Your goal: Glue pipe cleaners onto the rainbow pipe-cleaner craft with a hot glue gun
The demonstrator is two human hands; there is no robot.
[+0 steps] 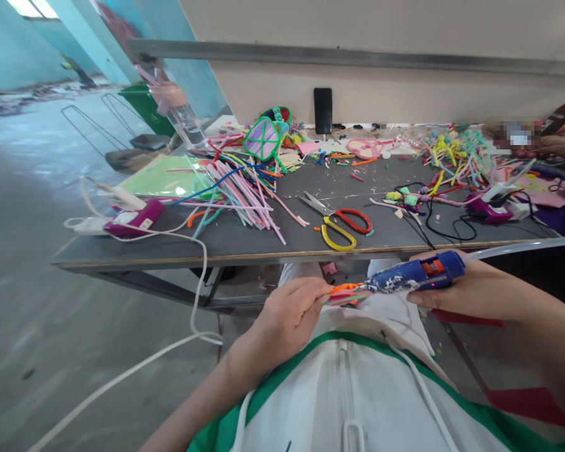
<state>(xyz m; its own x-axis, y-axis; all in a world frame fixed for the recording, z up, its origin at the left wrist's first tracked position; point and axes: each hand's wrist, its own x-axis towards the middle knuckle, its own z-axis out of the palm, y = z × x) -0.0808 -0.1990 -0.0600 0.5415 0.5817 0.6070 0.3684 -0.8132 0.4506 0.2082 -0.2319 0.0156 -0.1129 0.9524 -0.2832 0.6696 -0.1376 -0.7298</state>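
Observation:
My left hand holds a small bundle of orange, pink and green pipe cleaners over my lap, its fingers pressed together around the left end. My right hand is wrapped round a blue glue gun smeared with white residue. The gun's nozzle points left and meets or nearly meets the orange part of the bundle; exact contact is too small to tell. A clear glue stick extends from the gun's back end.
On the grey table lie scissors with red and yellow handles, pink pipe cleaners and a black phone. Purple power strips sit left and right; a white cable hangs down. Another person's hand is at far right.

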